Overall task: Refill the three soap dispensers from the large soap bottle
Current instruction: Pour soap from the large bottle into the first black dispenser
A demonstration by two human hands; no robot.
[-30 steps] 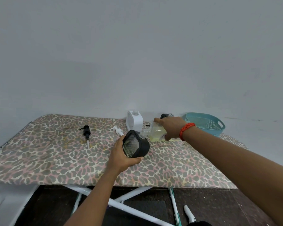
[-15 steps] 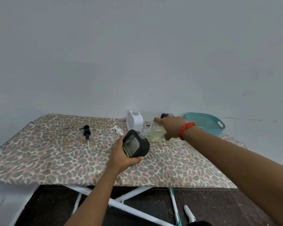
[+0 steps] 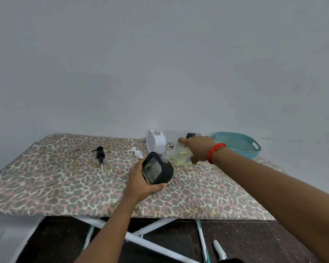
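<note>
Near, mid-tabletop [image 3: 65, 186]: left grip [image 3: 141, 180] wraps the tilted black dispenser [image 3: 158, 170]. Hard smooth shell, probably slick if soap drips, so I'd hold the flanks. Just beyond, right grip [image 3: 198, 150] clasps the soap bottle [image 3: 179, 157], tipped with its neck at the dispenser's mouth. Thin plastic, part-full, likely light and squeezable. White dispenser [image 3: 156, 143] stands farther back.

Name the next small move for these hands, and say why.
Probably tilt the large soap bottle a little steeper: the right hand holds its neck at the black dispenser, gripped by the left hand, yet the yellowish soap seems pooled low in its body.
</note>
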